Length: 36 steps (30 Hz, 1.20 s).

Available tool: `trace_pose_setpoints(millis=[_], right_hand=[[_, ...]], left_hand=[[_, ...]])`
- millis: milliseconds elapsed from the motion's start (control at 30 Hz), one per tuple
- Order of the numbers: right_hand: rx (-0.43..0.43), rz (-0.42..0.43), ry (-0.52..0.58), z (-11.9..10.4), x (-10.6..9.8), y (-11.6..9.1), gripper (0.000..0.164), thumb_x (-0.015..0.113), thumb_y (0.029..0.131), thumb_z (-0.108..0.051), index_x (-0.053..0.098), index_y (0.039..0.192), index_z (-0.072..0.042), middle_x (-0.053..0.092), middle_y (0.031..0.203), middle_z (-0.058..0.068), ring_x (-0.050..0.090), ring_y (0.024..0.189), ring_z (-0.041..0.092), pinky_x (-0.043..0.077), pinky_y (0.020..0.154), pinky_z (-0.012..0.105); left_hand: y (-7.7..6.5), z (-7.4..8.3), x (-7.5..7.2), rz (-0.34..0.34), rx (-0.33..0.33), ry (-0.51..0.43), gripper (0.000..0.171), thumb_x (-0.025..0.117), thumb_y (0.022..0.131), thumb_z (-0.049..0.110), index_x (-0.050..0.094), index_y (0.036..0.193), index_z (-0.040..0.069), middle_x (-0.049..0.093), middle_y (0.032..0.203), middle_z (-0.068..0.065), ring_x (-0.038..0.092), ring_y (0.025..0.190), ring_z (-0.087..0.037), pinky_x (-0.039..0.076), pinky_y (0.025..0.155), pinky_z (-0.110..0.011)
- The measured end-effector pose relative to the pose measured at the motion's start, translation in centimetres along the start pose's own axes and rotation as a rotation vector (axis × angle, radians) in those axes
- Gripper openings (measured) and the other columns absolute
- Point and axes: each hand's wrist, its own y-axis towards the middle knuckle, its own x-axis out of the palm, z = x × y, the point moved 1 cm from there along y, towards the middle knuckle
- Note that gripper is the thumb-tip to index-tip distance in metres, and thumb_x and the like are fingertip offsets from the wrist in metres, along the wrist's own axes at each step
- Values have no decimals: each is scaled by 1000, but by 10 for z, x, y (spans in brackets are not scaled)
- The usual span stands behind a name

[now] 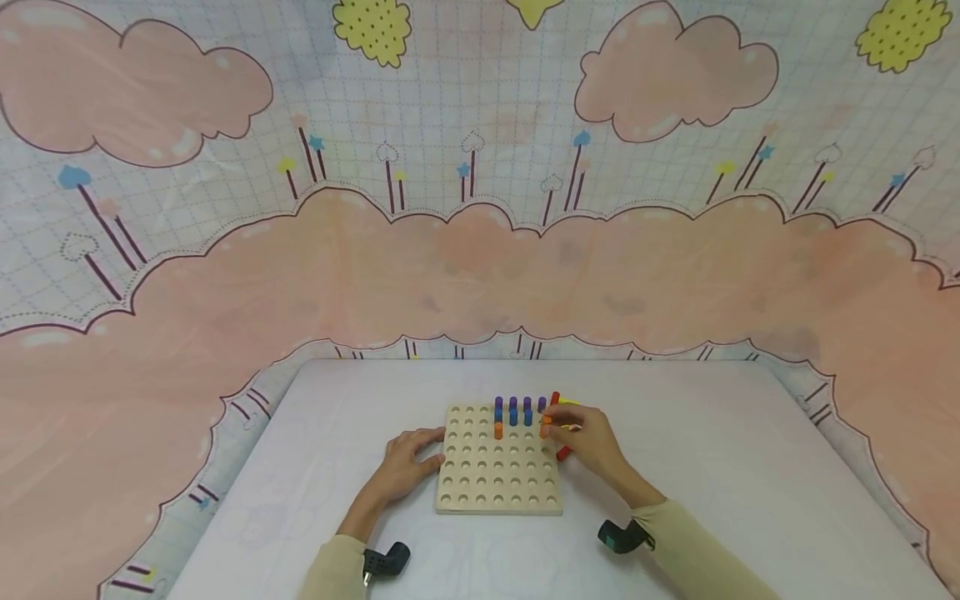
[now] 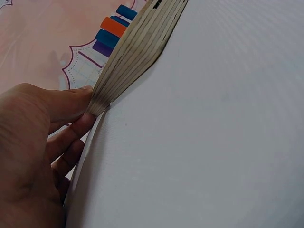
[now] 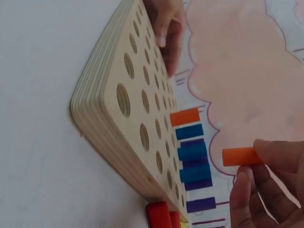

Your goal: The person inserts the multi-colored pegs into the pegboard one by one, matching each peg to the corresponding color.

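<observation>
A wooden pegboard [image 1: 498,498] with rows of round holes lies on the table. Several purple pegs [image 1: 513,402] stand along its far right part, with three blue pegs [image 1: 513,418] before them and one orange peg [image 1: 498,431] in front of the leftmost blue. Between thumb and fingers my right hand [image 1: 592,437] pinches another orange peg [image 3: 240,156], held apart from the board in the right wrist view. My left hand [image 1: 405,462] touches the board's left edge with thumb and fingertips, also seen in the left wrist view.
Red pegs [image 3: 158,215] and yellow pegs lie beside the board's right edge, partly hidden by my right hand. A white table [image 1: 285,492] bears everything, and a patterned cloth [image 1: 480,275] hangs behind it. Each wrist carries a small black camera [image 1: 386,560].
</observation>
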Motion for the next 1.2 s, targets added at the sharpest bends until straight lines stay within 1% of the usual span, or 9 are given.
trace_pose_setpoints(millis=[100,200,367,467,567,700,833,1033,1200], right_hand=[[13,9,24,-2,7,4,23,74,85,-4,73,108,-8,73,106,5,66,99,20,57,88,30],[18,24,35,-4,14,6,21,74,85,-3,73,104,-9,73,102,5,66,95,19,58,87,30],[13,43,31,-5,24,10,17,76,84,-5,73,100,-10,73,98,3,66,92,16,57,85,31],[15,42,43,-4,30,12,16,76,84,-5,74,99,-11,73,96,2,66,90,15,55,83,29],[37,27,57,-3,36,14,17,75,84,-5,74,100,-11,73,96,2,65,90,15,54,82,28],[53,7,59,0,43,17,17,73,85,-4,73,101,-11,72,98,3,66,90,16,56,80,27],[54,5,39,2,48,18,18,72,86,-4,73,102,-11,72,101,4,66,89,17,58,79,29],[65,11,16,4,52,18,18,72,86,-3,74,102,-12,73,101,4,65,86,16,59,81,32],[60,4,-2,8,54,19,18,71,87,-4,74,102,-12,73,102,4,64,84,15,59,79,31]], left_hand=[[0,0,0,3,16,5,45,69,91,19,60,134,11,64,132,-5,47,129,-30,16,115,-52],[1,0,0,-4,6,2,45,69,91,19,59,135,12,64,132,-4,47,129,-29,15,116,-51],[2,1,-1,-8,-8,-5,46,69,91,18,59,135,12,63,133,-4,46,131,-28,14,117,-50],[2,0,-1,-5,-5,-5,46,69,91,19,59,135,13,64,133,-3,46,131,-28,14,117,-50],[2,-1,-1,2,17,0,45,69,91,20,59,135,12,64,132,-4,47,129,-29,15,116,-52],[1,-2,0,6,31,1,45,68,91,20,60,134,11,65,131,-6,48,128,-31,16,115,-54],[1,-2,0,4,19,-1,45,69,91,19,60,134,11,64,132,-6,47,129,-31,15,116,-54],[3,0,0,-11,-27,-19,45,68,91,18,59,135,13,63,134,-3,45,132,-27,13,118,-50],[4,0,0,-8,-19,-22,45,69,91,17,59,135,12,63,133,-4,46,131,-28,13,118,-51]])
